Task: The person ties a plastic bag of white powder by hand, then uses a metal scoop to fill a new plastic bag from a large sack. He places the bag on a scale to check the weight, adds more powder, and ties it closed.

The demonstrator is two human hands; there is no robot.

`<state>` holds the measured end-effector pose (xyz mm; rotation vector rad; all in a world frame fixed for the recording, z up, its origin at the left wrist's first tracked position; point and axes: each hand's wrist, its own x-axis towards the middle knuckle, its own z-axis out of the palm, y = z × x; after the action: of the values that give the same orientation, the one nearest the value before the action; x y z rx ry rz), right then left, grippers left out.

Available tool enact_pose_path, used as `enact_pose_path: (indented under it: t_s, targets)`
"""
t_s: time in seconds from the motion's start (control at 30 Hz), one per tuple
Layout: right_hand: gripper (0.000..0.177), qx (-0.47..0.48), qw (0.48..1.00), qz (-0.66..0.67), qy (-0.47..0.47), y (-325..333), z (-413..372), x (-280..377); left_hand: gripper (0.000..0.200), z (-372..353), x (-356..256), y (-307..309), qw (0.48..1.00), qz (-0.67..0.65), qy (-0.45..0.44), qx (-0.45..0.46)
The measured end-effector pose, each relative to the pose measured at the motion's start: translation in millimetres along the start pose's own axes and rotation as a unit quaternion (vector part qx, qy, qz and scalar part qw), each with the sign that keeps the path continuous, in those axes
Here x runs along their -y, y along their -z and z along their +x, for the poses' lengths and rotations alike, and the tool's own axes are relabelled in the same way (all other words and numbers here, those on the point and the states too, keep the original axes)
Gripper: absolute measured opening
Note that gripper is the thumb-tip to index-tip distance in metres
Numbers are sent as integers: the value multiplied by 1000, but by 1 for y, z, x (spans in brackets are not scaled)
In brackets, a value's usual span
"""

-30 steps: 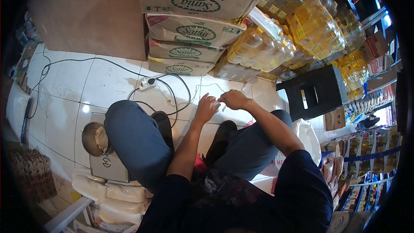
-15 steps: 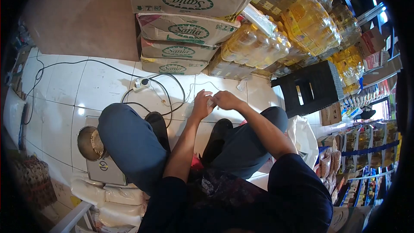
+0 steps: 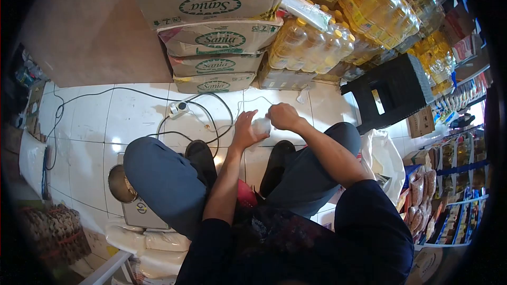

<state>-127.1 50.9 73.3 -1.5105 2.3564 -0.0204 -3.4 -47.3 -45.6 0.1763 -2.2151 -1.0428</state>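
Note:
Between my knees, a small translucent plastic bag [image 3: 261,125] with something whitish in it is held up over the tiled floor. My left hand [image 3: 245,132] cups its left side, thumb below and fingers pointing up. My right hand [image 3: 284,116] is closed in a fist at the bag's upper right edge and seems to pinch it there. The exact grip of the right fingertips is hidden. Below the hands are my two dark sandals [image 3: 277,163].
Ahead stand stacked Sania cartons [image 3: 219,39] and shrink-wrapped oil bottles [image 3: 309,45]. A black stool [image 3: 393,95] is at right, beside a white sack [image 3: 383,161]. A power strip [image 3: 179,108] with black cable lies on the floor. At left, a metal pot [image 3: 122,184] sits on a scale [image 3: 142,214].
My hands have moved slightly apart, and the whitish bag between them now shows more fully. The whole view has shifted a little as my head moved.

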Motion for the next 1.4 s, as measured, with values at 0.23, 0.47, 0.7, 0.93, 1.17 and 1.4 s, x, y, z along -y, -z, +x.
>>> enact_pose_path:
  t_s: [0.23,0.47,0.7,0.93,1.17,1.4]
  targets:
    - [28,-6,999,0,-36,7,-9,-1,73,-4,4,-10,999,-17,2,39]
    - [32,6,1000,23,-18,6,-7,-8,53,6,-16,-25,995,-92,14,34]
    - [24,51,998,33,-1,14,-6,2,29,1,4,-44,995,-87,44,13]
    - [29,47,999,4,-4,1,3,-3,25,-14,10,-38,1000,-1,-15,5]
    - [37,74,980,142,-119,-6,24,-31,22,5,30,-15,960,-130,181,168]
    - [38,82,904,396,-140,22,10,-32,18,41,-30,23,982,116,30,148]
